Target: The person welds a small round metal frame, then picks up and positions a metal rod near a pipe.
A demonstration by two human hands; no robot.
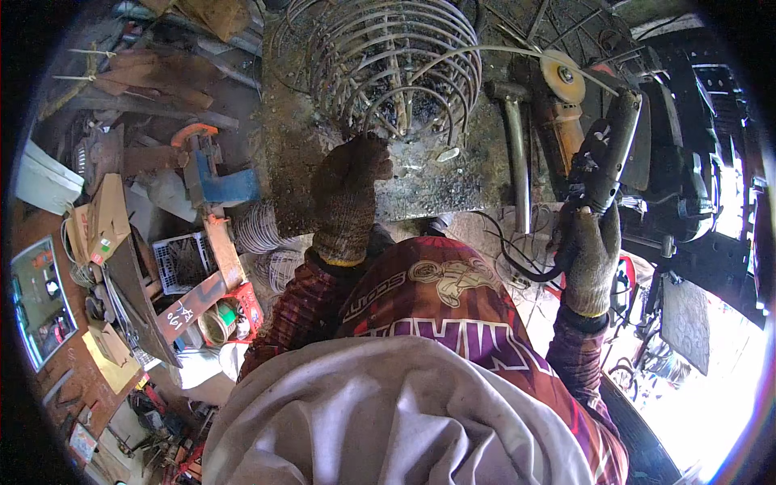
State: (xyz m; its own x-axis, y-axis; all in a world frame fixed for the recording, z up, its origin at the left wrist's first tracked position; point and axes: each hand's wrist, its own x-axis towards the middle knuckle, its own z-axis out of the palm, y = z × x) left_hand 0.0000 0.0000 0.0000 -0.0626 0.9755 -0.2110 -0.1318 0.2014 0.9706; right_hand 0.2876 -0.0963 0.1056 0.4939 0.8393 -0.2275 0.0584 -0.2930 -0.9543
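Two gloved hands: both in view, one at the wire cage, one well to its right.
Wire cage [394,56]: sat on the grimy metal workbench [436,192], curved rings around inner bars.
Left hand [347,194]: at the cage's near edge, fingers curled; couldn't tell whether it had closed on a wire or was just resting there.
Right hand [592,259]: wrapped around the lower end of the electrode holder [621,145], right of the cage and nearer the wearer.
Thin rod [509,49]: ran in a bent line from the holder's tip back left to the cage; contact with the rings couldn't be made out.
Hammer [516,153]: lay just right of the cage, head at the far end, handle toward the wearer.
Angle grinder [566,133]: right of the cage, past the hammer, tan disc [562,77] up, orange body.
Pale chip [447,153]: on the bench, just off the cage's near edge.
Black cable [517,265]: looped below and right of the cage.
Blue clamp [228,187]: left of the cage.
Wire coils [259,228]: left of the cage, nearer the wearer.
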